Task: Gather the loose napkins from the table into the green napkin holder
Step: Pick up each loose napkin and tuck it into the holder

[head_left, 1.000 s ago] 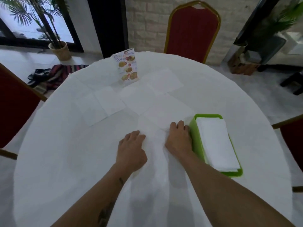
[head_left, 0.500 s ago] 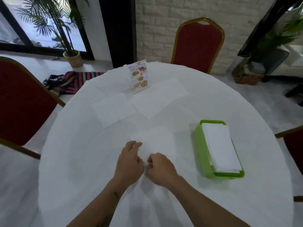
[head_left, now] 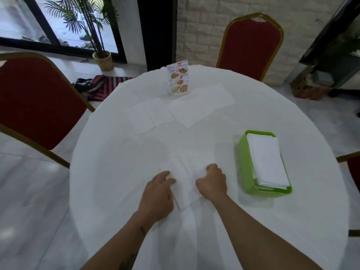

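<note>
A white napkin [head_left: 185, 180] lies on the round white table [head_left: 116, 172] in front of me, partly folded. My left hand [head_left: 158, 193] presses its left edge and my right hand [head_left: 212, 181] pinches its right edge with curled fingers. The green napkin holder [head_left: 244, 162] stands to the right of my hands with a stack of white napkins [head_left: 266, 158] inside. More loose napkins lie flat farther back: two overlapping ones [head_left: 150, 115] at the left and a larger spread [head_left: 202, 104] at the right.
An upright menu card [head_left: 178, 78] stands at the table's far side behind the loose napkins. Red chairs stand at the left [head_left: 35, 98], the far side [head_left: 251, 43] and the right edge [head_left: 353, 168]. A potted palm [head_left: 103, 59] is by the window.
Both hands have drawn a napkin toward me from the table's middle. They met over it and have now moved apart to its left and right edges.
</note>
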The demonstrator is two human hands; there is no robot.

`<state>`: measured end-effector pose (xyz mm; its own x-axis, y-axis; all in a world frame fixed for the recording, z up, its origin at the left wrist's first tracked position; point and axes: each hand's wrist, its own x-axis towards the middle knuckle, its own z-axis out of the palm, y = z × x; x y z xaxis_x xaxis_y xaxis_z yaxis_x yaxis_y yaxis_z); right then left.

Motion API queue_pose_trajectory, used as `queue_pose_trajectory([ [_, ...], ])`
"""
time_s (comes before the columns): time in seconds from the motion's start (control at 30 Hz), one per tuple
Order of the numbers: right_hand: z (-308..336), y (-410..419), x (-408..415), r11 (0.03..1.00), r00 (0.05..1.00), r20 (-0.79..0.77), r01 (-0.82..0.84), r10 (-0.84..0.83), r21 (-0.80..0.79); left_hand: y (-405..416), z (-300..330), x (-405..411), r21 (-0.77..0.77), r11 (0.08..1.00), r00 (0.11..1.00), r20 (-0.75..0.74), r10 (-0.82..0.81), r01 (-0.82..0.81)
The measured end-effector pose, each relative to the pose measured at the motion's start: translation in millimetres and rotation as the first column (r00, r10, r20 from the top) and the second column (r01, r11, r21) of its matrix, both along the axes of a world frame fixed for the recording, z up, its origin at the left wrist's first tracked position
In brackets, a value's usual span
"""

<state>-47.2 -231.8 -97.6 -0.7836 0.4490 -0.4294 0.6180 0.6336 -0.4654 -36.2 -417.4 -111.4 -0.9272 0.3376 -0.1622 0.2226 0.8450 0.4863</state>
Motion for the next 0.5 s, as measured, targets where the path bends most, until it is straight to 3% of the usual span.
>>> queue_pose_trajectory([
  [0.17, 11, -9, 3, 0.961, 0.99, -0.064, 0.103, -0.123, -0.256, -3, 3, 13, 0.003, 1.0, 0.999, 0.041, -0.008, 0.008],
  [0.3, 27, -14, 10, 0.945, 0.976, -0.164, 0.084, -0.142, -0.317, -12, 4, 19, 0.057, 0.997, 0.998, 0.028, 0.049, -0.05],
  [0.4, 36, -20, 19, 0.946, 0.979, -0.206, -0.065, -0.002, -0.319, -20, 4, 23, 0.069, 0.992, 0.995, 0.003, 0.103, -0.103],
  [0.5, 38, -27, 28, 0.88, 0.955, -0.073, -0.292, 0.286, -0.375, -27, 3, 27, 0.083, 0.987, 0.99, -0.008, 0.139, -0.138],
])
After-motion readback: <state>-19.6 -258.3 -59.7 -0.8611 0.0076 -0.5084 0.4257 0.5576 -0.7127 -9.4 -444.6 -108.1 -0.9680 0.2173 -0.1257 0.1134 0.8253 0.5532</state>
